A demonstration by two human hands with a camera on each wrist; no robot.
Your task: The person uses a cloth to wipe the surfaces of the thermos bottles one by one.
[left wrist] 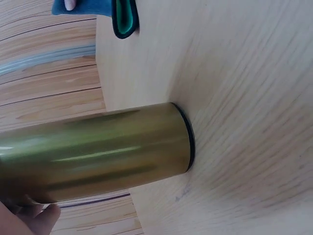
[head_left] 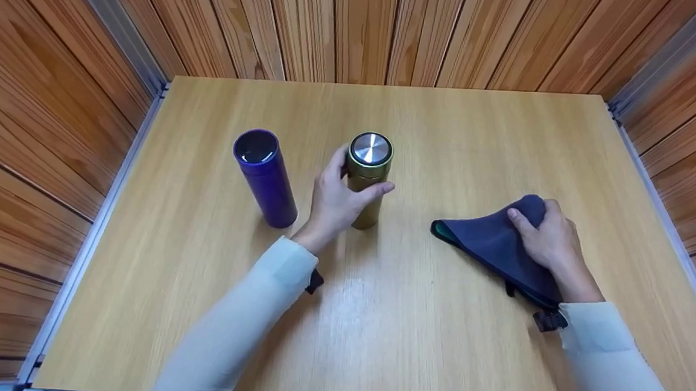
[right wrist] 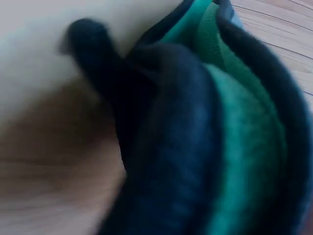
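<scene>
A gold thermos flask [head_left: 367, 212] with a shiny silver lid stands upright near the middle of the table, its dark-rimmed base on the wood in the left wrist view. My left hand [head_left: 337, 198] holds its upper part, thumb across the near side and fingers around the far left side. At the right, my right hand [head_left: 553, 247] grips a dark blue fabric piece [head_left: 496, 238] with black edging, its thumb on top. The fabric's green lining [right wrist: 249, 147] and a small dark tab [right wrist: 90, 44] show in the right wrist view; its exact kind is unclear.
A purple cylindrical flask [head_left: 270, 185] stands left of my left hand, its top dark and glossy. The wooden table [head_left: 375, 342] is bordered by metal rails and slatted wood walls [head_left: 364, 33] at the back and sides.
</scene>
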